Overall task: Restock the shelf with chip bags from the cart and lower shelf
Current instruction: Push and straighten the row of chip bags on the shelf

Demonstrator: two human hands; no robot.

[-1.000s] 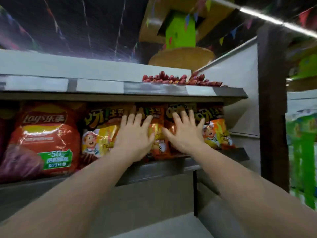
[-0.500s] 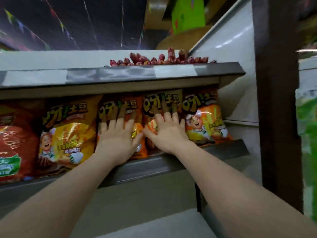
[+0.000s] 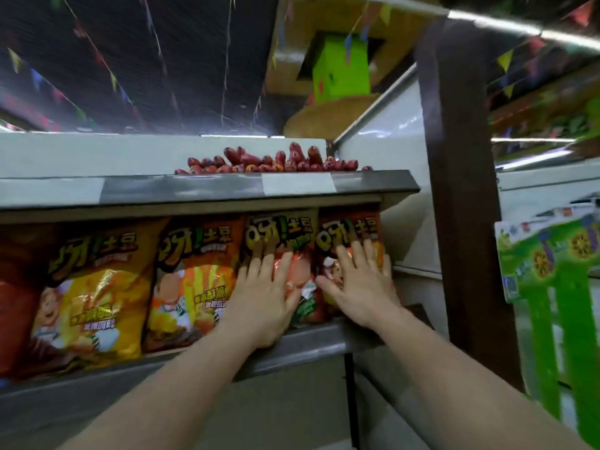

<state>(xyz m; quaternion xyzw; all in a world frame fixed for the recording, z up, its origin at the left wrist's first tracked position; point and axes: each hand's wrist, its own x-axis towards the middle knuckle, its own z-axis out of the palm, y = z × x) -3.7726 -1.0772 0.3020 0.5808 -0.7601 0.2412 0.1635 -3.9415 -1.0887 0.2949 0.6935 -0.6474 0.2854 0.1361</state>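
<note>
1. Chip bags (image 3: 194, 280) stand upright, long axis vertical, fronts facing out, on the shelf (image 3: 311, 344).
2. Left hand (image 3: 263, 297) and right hand (image 3: 360, 284) press flat, fingers straight, on neighbouring bags.
3. Red sausages (image 3: 276, 162) at 12 o'clock; brown post (image 3: 461, 222) at 3 o'clock.

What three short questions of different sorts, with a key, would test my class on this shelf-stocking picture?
1. True or false: both hands lie flat against chip bags standing on the shelf.
2. What lies piled on the shelf above? A) red sausages B) green boxes C) bottles
3. Fill in: the bag under the right hand is the ____ in the row.

Key:
1. True: the left hand and right hand press with straight fingers on two neighbouring bags.
2. A, the red sausages.
3. Rightmost: the rightmost orange bag.
</note>
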